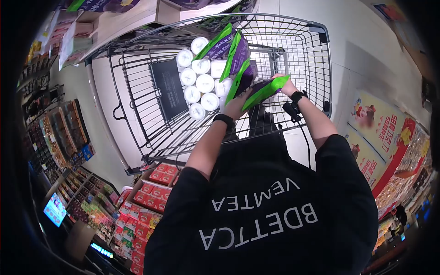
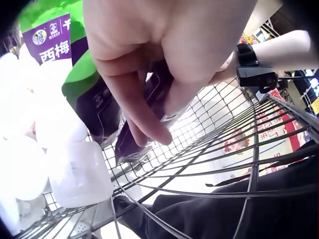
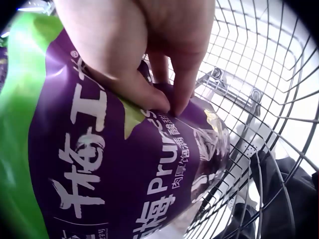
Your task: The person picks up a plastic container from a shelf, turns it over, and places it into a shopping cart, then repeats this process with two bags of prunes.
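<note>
A purple and green bag of prunes (image 1: 265,93) is between both hands inside the cart. The right hand (image 1: 285,84) pinches its edge; in the right wrist view, thumb and fingers of the hand (image 3: 144,55) press together on the bag (image 3: 114,154). The left hand (image 1: 236,106) is at the bag's other end; in the left wrist view its fingers (image 2: 132,107) curl round a dark purple bag (image 2: 130,147). Several similar bags (image 1: 239,52) stand beside it, touching white-lidded jars (image 1: 205,83).
The wire shopping cart (image 1: 323,68) surrounds the hands, its handle (image 1: 107,123) at the left. Red boxes (image 1: 153,195) are stacked below it. A wooden shelf (image 1: 133,18) stands at the upper left, and a poster-covered display (image 1: 373,133) at the right.
</note>
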Action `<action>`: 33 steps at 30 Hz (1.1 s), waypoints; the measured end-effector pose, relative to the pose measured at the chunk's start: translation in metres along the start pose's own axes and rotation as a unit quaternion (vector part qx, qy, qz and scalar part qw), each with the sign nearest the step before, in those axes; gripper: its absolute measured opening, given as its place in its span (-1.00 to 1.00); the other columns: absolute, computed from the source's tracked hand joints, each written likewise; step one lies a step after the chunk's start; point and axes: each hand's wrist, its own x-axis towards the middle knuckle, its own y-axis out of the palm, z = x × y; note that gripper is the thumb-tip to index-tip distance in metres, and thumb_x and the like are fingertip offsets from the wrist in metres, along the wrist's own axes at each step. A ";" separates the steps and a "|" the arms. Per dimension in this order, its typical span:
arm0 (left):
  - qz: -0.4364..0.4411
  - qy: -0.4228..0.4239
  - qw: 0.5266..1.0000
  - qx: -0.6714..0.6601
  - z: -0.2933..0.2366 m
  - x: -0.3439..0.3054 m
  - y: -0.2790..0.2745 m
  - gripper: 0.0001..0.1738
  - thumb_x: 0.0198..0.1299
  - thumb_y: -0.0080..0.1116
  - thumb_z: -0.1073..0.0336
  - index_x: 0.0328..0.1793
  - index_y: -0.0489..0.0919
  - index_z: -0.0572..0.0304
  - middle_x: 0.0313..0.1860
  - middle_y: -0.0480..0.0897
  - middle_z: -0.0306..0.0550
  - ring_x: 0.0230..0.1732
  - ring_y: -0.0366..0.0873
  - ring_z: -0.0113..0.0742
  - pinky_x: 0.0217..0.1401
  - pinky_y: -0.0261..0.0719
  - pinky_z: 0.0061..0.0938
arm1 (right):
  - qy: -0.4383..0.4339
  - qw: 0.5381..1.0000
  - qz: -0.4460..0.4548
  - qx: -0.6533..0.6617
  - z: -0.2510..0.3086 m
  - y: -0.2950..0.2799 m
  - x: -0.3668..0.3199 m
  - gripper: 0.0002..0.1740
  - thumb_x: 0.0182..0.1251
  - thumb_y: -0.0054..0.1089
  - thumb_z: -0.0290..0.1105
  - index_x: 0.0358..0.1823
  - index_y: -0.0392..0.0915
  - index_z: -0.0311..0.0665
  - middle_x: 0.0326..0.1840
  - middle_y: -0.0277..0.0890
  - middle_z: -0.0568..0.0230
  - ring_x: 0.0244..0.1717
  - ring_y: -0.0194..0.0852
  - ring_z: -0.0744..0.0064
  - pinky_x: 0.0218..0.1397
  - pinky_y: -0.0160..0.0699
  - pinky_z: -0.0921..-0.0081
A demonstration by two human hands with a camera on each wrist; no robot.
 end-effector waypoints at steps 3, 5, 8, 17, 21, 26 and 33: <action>-0.049 -0.018 0.999 0.012 0.006 0.002 0.020 -0.05 -0.12 0.12 0.48 0.45 -0.04 -0.04 -0.06 0.52 0.25 -0.03 0.47 0.17 -0.03 0.42 -0.14 | -0.070 0.996 -0.010 -0.053 -0.029 0.005 0.018 -0.87 0.16 0.01 -0.56 -0.30 0.54 -0.31 -0.25 0.54 0.28 -0.21 0.47 0.52 -0.12 0.45 0.57; -0.066 -0.039 0.997 -0.027 0.007 -0.004 0.021 -0.16 -0.13 0.12 0.45 0.39 0.10 0.09 -0.11 0.53 0.27 -0.09 0.49 0.16 -0.07 0.43 -0.15 | -0.031 0.999 0.001 -0.012 -0.040 0.006 0.021 -0.88 0.18 0.01 -0.56 -0.28 0.54 -0.32 -0.22 0.55 0.28 -0.20 0.49 0.50 -0.10 0.47 0.56; -0.071 -0.034 0.995 -0.055 0.003 -0.014 0.012 -0.23 -0.12 0.11 0.42 0.34 0.19 0.15 -0.16 0.54 0.28 -0.13 0.51 0.16 -0.08 0.44 -0.15 | 0.004 0.999 0.006 0.032 -0.042 0.010 0.028 -0.89 0.20 0.03 -0.56 -0.27 0.54 -0.33 -0.22 0.55 0.30 -0.22 0.49 0.50 -0.09 0.46 0.55; -0.007 -0.122 0.992 0.035 0.006 -0.029 0.004 -0.53 -0.07 0.01 0.40 0.08 0.45 0.24 -0.26 0.59 0.24 -0.16 0.54 0.12 -0.08 0.46 -0.10 | 0.004 0.990 0.045 -0.135 -0.025 0.032 0.024 -0.63 0.08 0.21 -0.50 -0.03 0.44 -0.28 -0.21 0.53 0.25 -0.17 0.48 0.48 -0.07 0.45 0.55; -0.110 -0.130 0.983 0.070 -0.038 -0.064 -0.039 -0.61 -0.02 0.07 0.29 0.00 0.49 0.14 -0.31 0.60 0.16 -0.22 0.55 0.07 -0.17 0.49 -0.12 | 0.038 0.965 -0.007 -0.260 -0.021 0.017 0.022 -0.42 -0.01 0.31 -0.42 0.12 0.35 -0.19 -0.21 0.54 0.11 -0.19 0.52 0.33 -0.09 0.48 0.47; -0.381 -0.007 0.925 -0.013 -0.063 -0.157 -0.078 -0.73 0.00 0.17 0.36 -0.11 0.51 0.11 -0.39 0.60 -0.12 -0.47 0.56 -0.24 -0.38 0.50 -0.39 | 0.012 0.882 -0.002 -0.471 0.046 0.008 -0.014 -0.37 -0.14 0.20 -0.53 0.12 0.37 -0.16 -0.29 0.58 0.00 -0.21 0.54 0.02 -0.13 0.52 0.32; -0.352 0.007 0.915 -0.195 -0.024 -0.361 -0.085 -0.72 0.11 0.14 0.30 -0.03 0.50 0.11 -0.42 0.56 -0.21 -0.55 0.45 -0.42 -0.46 0.43 -0.55 | -0.038 0.812 -0.204 -0.545 0.162 0.088 -0.091 -0.57 -0.07 0.23 -0.42 -0.06 0.48 -0.15 -0.30 0.55 0.01 -0.22 0.53 0.05 -0.18 0.51 0.20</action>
